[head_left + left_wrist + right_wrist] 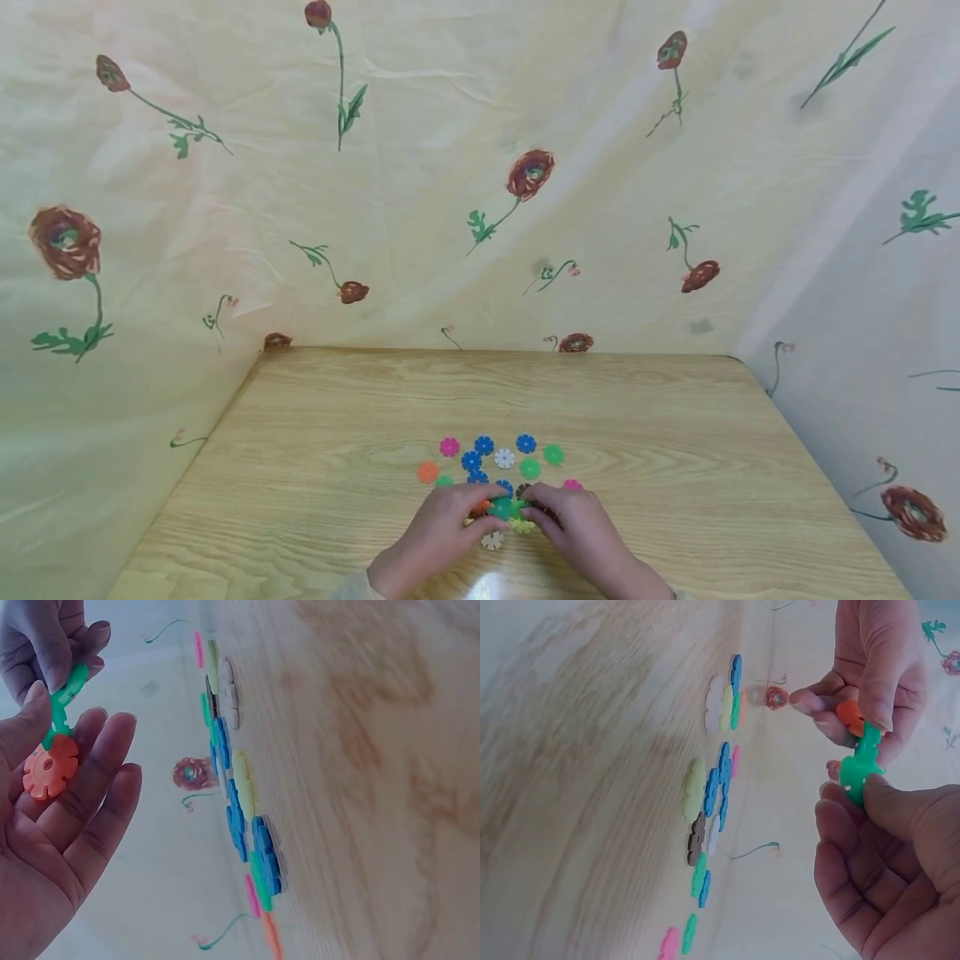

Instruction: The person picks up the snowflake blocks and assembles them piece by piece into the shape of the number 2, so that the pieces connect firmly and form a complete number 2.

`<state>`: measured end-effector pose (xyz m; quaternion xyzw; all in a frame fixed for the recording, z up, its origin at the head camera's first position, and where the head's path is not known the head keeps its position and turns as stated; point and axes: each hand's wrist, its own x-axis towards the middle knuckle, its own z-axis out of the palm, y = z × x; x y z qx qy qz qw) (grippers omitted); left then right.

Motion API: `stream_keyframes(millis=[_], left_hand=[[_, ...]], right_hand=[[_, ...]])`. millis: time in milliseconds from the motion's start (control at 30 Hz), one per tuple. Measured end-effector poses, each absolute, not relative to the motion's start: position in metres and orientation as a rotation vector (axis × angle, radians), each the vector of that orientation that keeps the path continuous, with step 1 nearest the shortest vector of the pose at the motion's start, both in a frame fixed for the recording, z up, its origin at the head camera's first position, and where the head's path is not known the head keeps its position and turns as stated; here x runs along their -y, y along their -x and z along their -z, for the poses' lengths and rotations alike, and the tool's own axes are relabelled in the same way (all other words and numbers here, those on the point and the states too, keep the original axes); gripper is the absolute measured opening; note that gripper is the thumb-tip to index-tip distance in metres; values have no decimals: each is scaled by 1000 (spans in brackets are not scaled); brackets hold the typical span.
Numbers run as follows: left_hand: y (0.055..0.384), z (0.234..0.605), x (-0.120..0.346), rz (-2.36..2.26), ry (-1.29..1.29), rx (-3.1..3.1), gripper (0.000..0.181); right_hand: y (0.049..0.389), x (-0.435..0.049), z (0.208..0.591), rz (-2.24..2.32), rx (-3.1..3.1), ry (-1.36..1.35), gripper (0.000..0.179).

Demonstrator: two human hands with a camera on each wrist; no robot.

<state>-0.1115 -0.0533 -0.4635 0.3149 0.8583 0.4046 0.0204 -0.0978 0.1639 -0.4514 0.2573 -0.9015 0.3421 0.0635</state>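
Observation:
Above the table my left hand (455,518) and right hand (576,525) meet over a small chain of notched plastic snowflake discs. The left hand holds the orange disc (51,769), its thumb pressing where a green disc (869,742) slots in. At the other end, thumb and fingers of the right hand pinch a second green disc (859,778), set at an angle to the first. In the head view the fingers partly hide the chain. Loose discs lie close beneath, among them a white disc (492,541) and a yellow one (522,526).
On the wooden table (337,417), several loose discs are scattered beyond the hands: blue (526,443), pink (449,447), orange (428,472), green (553,454) and white (505,458). Flower-printed cloth (420,192) hangs behind the table and along both sides.

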Motion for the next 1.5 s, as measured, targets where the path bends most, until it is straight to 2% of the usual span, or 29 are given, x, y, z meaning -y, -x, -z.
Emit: stream_keyframes(millis=[267,633,1100,1333,1500], left_hand=[[109,468,47,-1335,-1001,-2626,28],[109,468,50,-1282,-850,-2564,36],[113,469,49,-1343,-784,-2496,31],[114,466,54,-1410,-626,-2521,29],[116,468,56,-1521,-568,-2463,26]], right_hand=[[96,-156,455,-969,2670,-752,8],[96,-155,457,-1060,2690,-762,8],[100,-161,457,-1190,2713,-739,10],[114,-170,458,-994,2772,-470,6],[122,-178,464,-762,2901,-324,12]])
